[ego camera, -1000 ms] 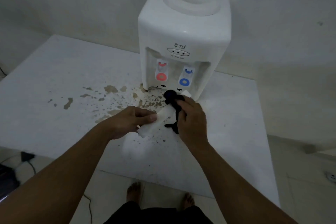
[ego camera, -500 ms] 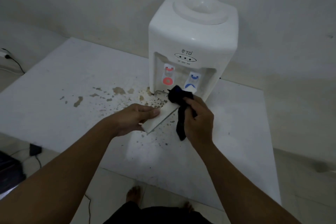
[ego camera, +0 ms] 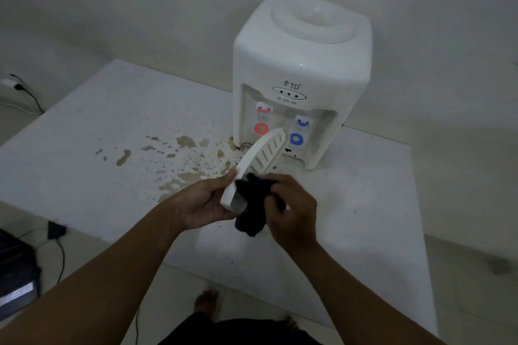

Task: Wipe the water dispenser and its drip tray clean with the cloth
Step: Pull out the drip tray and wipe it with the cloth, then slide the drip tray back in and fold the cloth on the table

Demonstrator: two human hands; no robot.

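A white water dispenser (ego camera: 302,70) with a red tap and a blue tap stands at the back of a white table (ego camera: 92,148). My left hand (ego camera: 206,203) grips the near end of the white slotted drip tray (ego camera: 263,152), lifted off the table and tilted up toward the taps. My right hand (ego camera: 291,210) holds a bunched dark cloth (ego camera: 252,196) pressed against the tray's near end. Part of the cloth hangs below my fingers.
Brown stains and splatter (ego camera: 182,159) cover the table left of and in front of the dispenser. A wall socket with a black cable (ego camera: 16,87) is at the far left. A dark box (ego camera: 16,274) and an adapter sit on the floor at lower left.
The drip tray has come out from under the taps and been raised and tilted upward. The cloth has shifted from the tray's far end to its near end, and both hands have drawn nearer.
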